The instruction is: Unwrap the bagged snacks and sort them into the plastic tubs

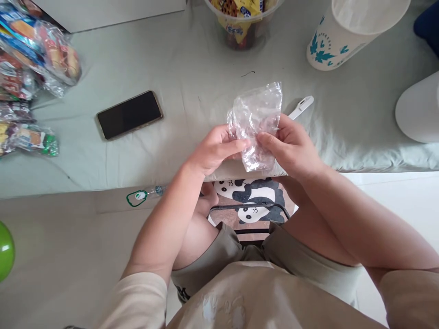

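Observation:
A crinkled clear plastic bag is held up between both hands over the front edge of the covered surface. My left hand pinches its left side, thumb lying across the front and fingers behind. On the other side my right hand grips it between thumb and fingers. No contents show inside the bag. Just beyond my right hand lies a white utility knife, its lower end hidden behind that hand. A black-screened phone rests to the left of my left hand.
Packaged snacks lie at the far left. A clear tub with yellow packets stands at the back. On the right are a white paper bucket and a white rounded container. A panda-print bag sits below the edge; a green balloon is at left.

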`<state>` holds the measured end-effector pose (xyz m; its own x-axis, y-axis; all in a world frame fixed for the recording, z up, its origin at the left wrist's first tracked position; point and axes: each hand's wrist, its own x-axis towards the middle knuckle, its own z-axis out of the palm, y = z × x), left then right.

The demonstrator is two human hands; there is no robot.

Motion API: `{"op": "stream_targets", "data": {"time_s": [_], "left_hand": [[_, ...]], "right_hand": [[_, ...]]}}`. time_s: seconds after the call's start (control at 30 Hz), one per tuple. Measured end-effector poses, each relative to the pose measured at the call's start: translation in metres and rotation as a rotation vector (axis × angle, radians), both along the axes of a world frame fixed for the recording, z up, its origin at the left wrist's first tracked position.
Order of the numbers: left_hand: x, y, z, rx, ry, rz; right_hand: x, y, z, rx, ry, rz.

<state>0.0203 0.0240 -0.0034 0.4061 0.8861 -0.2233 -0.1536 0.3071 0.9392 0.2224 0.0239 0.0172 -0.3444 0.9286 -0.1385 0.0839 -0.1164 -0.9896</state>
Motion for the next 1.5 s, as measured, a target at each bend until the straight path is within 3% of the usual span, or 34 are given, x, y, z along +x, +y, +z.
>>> {"op": "stream_targets", "data": {"time_s": [0.1, 0.27, 0.47, 0.6, 0.73, 0.83, 0.93, 1.13, 1.27, 1.33, 1.43, 1.5], "left_hand": [[0.001, -0.002, -0.001, 0.079, 0.087, 0.103], [0.000, -0.005, -0.007, 0.156, 0.015, 0.119], [-0.002, -0.004, 0.003, 0.055, -0.156, 0.071], [-0.004, -0.001, 0.005, 0.030, -0.124, 0.066], [0.003, -0.002, -0.005, 0.161, 0.031, 0.185], [0.008, -0.003, -0.007, 0.236, -0.057, 0.264], [0.010, -0.003, -0.002, 0.211, -0.148, 0.291], [0.007, 0.011, 0.004, 0.090, -0.009, 0.461], [0.011, 0.026, 0.003, 0.165, 0.083, 0.671], [0.018, 0.032, 0.003, 0.176, 0.060, 0.617], [0.032, 0.037, 0.002, 0.158, 0.118, 0.468], [0.041, 0.037, 0.001, 0.156, 0.186, 0.486]], "right_hand": [[0.002, 0.001, -0.001, 0.030, -0.060, 0.000], [0.004, 0.000, -0.007, 0.040, 0.056, 0.027], [0.001, 0.003, -0.011, 0.071, 0.256, -0.018], [0.002, 0.005, -0.008, 0.107, 0.097, -0.035], [-0.002, 0.004, -0.009, 0.117, 0.019, -0.117], [-0.006, 0.006, -0.010, 0.029, 0.127, -0.068], [-0.008, 0.012, -0.009, 0.056, 0.010, -0.043], [-0.002, 0.028, 0.000, 0.164, -0.138, 0.124], [0.009, 0.038, 0.006, 0.127, -0.111, 0.005], [0.015, 0.044, 0.007, 0.115, -0.100, -0.053], [0.023, 0.054, 0.009, 0.124, -0.092, -0.009], [0.027, 0.061, 0.009, 0.103, -0.047, -0.020]]}}
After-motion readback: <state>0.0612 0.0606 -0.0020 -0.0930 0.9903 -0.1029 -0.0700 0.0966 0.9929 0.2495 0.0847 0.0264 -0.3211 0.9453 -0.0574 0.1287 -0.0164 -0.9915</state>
